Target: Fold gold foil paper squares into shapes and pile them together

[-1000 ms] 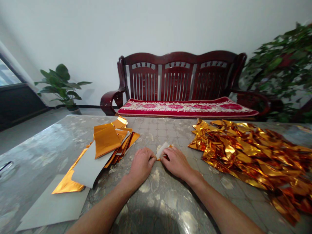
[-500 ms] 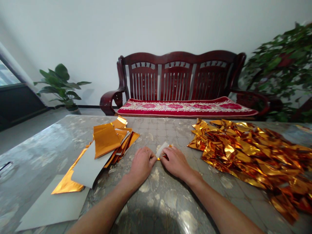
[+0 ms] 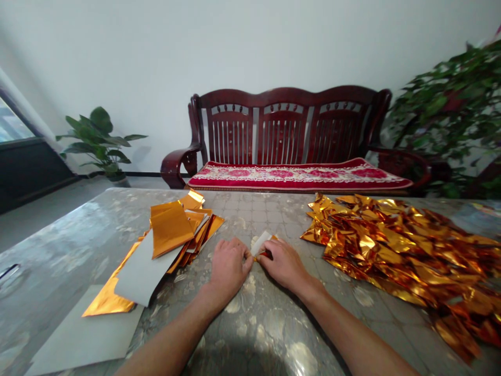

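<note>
Both my hands rest on the table's middle, pinching one small sheet of gold foil paper whose white back faces up. My left hand grips its left edge with curled fingers. On the sheet's right edge, my right hand is closed the same way. Left of my hands lies a loose stack of flat gold foil sheets, some turned white side up. To the right spreads a large heap of folded gold foil pieces.
The table has a glossy grey patterned top. A dark wooden bench with a red cushion stands behind it. Potted plants stand at the back left and the right. A large white sheet lies at the near left.
My hands stay on the small sheet, barely moving. The view has tilted slightly, so everything sits a little lower in the frame.
</note>
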Tool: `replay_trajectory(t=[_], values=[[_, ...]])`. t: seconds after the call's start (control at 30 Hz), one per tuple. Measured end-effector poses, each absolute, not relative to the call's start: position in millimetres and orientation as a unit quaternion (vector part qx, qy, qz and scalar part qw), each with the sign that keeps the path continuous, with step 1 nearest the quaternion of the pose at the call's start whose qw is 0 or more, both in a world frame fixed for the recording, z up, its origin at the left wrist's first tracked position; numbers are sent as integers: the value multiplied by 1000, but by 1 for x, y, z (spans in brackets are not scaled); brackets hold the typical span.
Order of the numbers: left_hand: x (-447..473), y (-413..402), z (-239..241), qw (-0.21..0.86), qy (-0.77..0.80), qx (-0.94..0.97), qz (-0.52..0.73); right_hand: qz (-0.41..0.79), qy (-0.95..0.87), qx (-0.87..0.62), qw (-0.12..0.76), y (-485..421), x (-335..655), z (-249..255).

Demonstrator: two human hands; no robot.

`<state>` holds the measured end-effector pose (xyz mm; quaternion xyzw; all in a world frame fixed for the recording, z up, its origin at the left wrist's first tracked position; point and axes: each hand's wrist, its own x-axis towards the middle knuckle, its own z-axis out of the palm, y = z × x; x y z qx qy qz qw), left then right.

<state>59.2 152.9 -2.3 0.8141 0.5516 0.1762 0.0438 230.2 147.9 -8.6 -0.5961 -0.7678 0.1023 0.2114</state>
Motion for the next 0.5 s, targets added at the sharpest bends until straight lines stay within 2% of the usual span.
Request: replay_trajectory(t=[0.23,0.5], values=[[58,152,-3,36,551,814,180,123,-756,-588,258,142,236,-10],[60,151,0,32,559,812,168,119,-731,-626,244,142,237,-7]])
